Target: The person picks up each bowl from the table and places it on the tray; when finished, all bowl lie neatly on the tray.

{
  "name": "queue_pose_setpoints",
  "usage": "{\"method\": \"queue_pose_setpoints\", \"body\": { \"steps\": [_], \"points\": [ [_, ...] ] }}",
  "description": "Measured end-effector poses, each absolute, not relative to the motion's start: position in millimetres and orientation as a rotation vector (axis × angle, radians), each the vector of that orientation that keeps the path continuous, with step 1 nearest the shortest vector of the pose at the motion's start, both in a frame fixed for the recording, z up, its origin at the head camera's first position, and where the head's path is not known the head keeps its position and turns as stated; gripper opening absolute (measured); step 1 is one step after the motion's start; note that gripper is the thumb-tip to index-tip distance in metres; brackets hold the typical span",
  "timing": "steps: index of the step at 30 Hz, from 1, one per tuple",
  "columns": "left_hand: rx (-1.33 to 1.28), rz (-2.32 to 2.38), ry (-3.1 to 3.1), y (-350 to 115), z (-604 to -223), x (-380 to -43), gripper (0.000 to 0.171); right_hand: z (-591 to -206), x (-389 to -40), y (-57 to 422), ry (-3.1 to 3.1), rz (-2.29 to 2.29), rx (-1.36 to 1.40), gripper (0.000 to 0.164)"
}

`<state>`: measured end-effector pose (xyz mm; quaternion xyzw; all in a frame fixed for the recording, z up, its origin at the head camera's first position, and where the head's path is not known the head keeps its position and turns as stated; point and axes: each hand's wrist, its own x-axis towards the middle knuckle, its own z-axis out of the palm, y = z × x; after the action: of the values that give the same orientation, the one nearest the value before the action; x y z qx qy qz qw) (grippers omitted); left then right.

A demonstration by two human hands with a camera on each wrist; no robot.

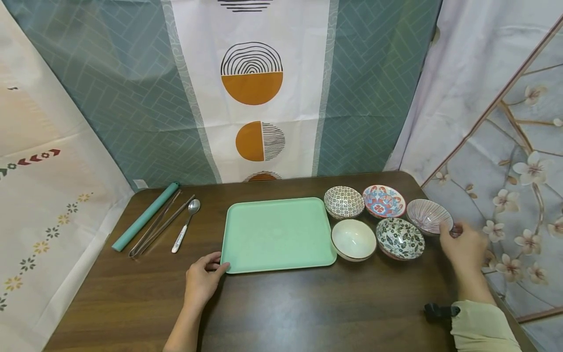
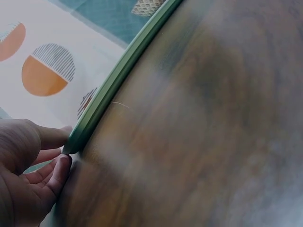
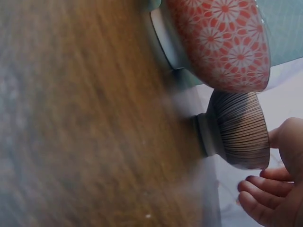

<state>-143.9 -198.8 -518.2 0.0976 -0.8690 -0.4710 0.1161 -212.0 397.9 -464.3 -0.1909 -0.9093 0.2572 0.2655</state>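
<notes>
A light green rectangular tray [image 1: 279,234] lies flat on the brown table. My left hand [image 1: 202,276] pinches its near left corner between thumb and fingers; the left wrist view shows the tray's edge [image 2: 116,78] running up from the fingertips. At the far right, my right hand [image 1: 464,247] holds the rim of a striped bowl [image 1: 428,215] by its near right side. In the right wrist view, the thumb meets the rim of this bowl [image 3: 239,130], and the other fingers curl close below it.
Beside the tray stand a checked bowl [image 1: 344,202], a red-and-blue bowl [image 1: 384,201], a white bowl [image 1: 354,239] and a leaf-patterned bowl [image 1: 400,238]. On the left lie a teal roll [image 1: 146,216], metal tongs [image 1: 156,230] and a spoon [image 1: 186,226]. Curtains hang behind.
</notes>
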Motion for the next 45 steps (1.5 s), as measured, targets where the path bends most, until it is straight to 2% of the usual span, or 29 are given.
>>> {"method": "queue_pose_setpoints", "body": {
  "steps": [10,27,36,45],
  "points": [
    [0.26,-1.392,-2.55,-199,-518,-145,0.034,-473,-217,401,-2.457,0.694,-0.569,0.046],
    [0.262,-1.4,-2.559,-199,-518,-145,0.033,-480,-224,406,-2.286,0.843,-0.664,0.035],
    [0.272,-1.372,-2.569,-201,-520,-144,0.032,-456,-225,408,-2.381,0.942,-0.769,0.044],
    [0.269,-1.408,-2.591,-204,-519,-144,0.033,-427,-235,382,-2.322,1.171,-0.572,0.041]
  ]
}}
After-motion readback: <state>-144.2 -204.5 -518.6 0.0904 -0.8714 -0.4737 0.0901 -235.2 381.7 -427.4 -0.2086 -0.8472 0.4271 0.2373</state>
